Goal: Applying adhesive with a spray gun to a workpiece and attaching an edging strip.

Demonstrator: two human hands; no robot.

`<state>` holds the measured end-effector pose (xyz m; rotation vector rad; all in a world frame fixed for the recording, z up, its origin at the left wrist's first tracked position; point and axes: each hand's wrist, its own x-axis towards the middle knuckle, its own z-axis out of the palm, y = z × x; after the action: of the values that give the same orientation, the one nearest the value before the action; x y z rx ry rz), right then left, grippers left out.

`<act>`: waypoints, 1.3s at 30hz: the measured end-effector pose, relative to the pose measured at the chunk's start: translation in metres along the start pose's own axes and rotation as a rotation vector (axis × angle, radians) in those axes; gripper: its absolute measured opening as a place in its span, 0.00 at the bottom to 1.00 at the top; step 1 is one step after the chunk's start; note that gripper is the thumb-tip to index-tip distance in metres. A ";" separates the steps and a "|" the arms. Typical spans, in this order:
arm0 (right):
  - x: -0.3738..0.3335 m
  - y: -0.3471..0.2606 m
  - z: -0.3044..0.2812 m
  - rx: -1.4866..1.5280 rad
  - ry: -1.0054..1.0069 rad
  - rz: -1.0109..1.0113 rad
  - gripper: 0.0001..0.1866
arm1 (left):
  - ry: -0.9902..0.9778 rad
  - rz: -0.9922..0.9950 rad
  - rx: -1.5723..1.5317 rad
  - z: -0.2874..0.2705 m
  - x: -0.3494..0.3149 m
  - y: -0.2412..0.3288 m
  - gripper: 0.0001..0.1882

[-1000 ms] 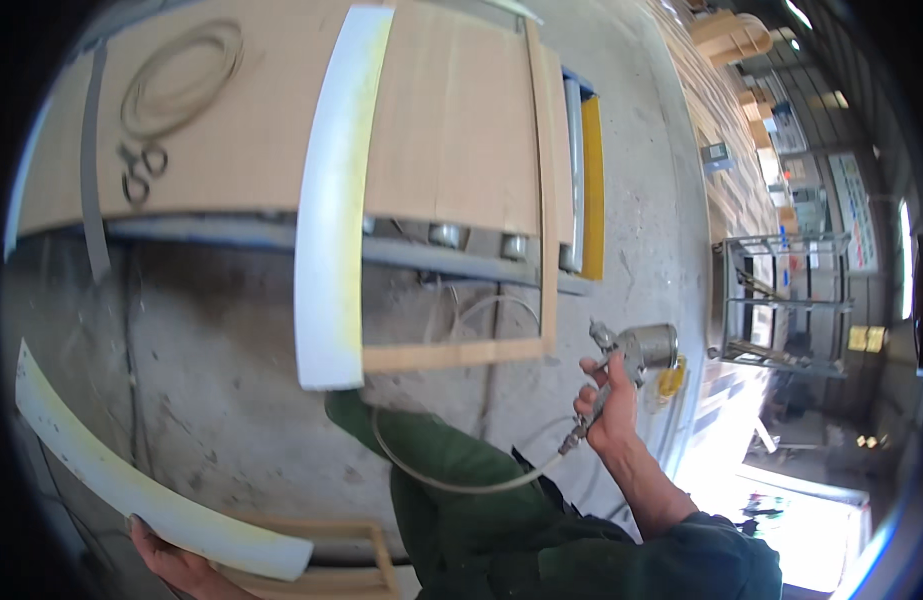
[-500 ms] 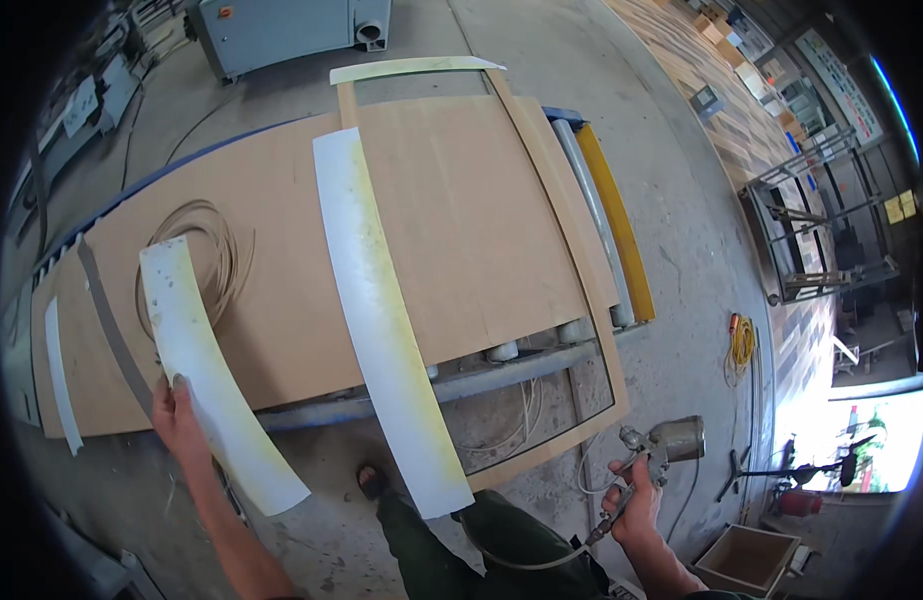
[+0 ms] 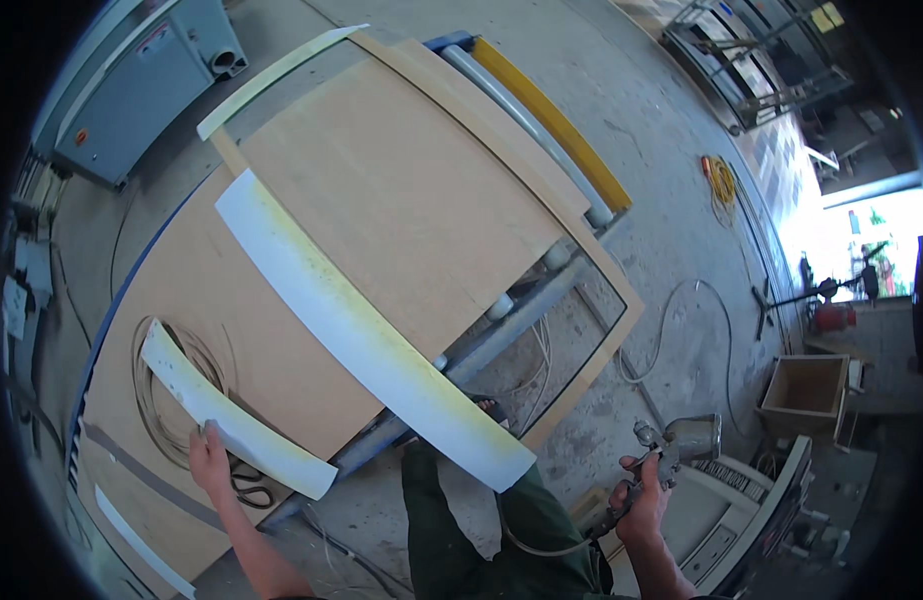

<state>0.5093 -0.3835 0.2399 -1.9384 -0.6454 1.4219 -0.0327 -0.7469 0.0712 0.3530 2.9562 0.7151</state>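
My left hand (image 3: 210, 462) grips the edge of a short white strip (image 3: 231, 425), its thumb on top. The strip lies tilted over a coil of thin tan edging (image 3: 146, 395). My right hand (image 3: 641, 505) is wrapped round the handle of a spray gun (image 3: 661, 462) with a metal cup at its side; a hose runs from the gun toward my legs. Between my hands a long white strip with a yellowish edge (image 3: 356, 340) covers one side of a wooden frame (image 3: 501, 145). Another pale strip (image 3: 281, 75) covers the frame's far end.
Brown boards (image 3: 401, 200) rest on a roller conveyor (image 3: 526, 105) with a yellow side rail (image 3: 551, 120). Dark scissor-like handles (image 3: 251, 488) lie beside my left hand. A grey machine (image 3: 146, 95) stands far left. At right are a wooden box (image 3: 806, 385) and a hose (image 3: 729, 340) across the floor.
My view has turned, so the boards and frame appear rotated. The short strip has tilted and shows narrower, still in my left hand. The spray gun stays in my right hand.
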 end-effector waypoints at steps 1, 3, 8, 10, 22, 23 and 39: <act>-0.009 0.005 -0.002 -0.005 -0.005 0.037 0.20 | -0.044 -0.075 0.227 -0.008 0.004 0.011 0.20; -0.018 0.020 -0.008 0.021 -0.002 0.085 0.20 | -0.089 -0.134 0.484 -0.019 0.002 0.032 0.18; -0.034 0.048 -0.030 0.158 0.060 0.038 0.18 | -0.352 0.005 -0.257 0.020 -0.048 0.140 0.13; -0.040 0.053 -0.032 0.150 0.110 0.034 0.18 | -0.689 -0.249 -0.478 0.049 -0.082 0.155 0.10; -0.034 0.063 -0.052 0.081 0.198 0.048 0.26 | -0.867 -0.829 -1.258 0.147 -0.215 0.209 0.15; -0.035 0.060 -0.049 0.075 0.223 0.043 0.25 | -0.832 -0.821 -1.267 0.148 -0.212 0.208 0.15; -0.017 0.049 -0.069 0.072 0.128 0.083 0.22 | -0.450 -0.528 -1.272 0.103 -0.189 0.259 0.09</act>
<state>0.5715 -0.4424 0.2291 -1.9999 -0.4538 1.3388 0.2173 -0.5229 0.1037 -0.3152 1.5691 1.8187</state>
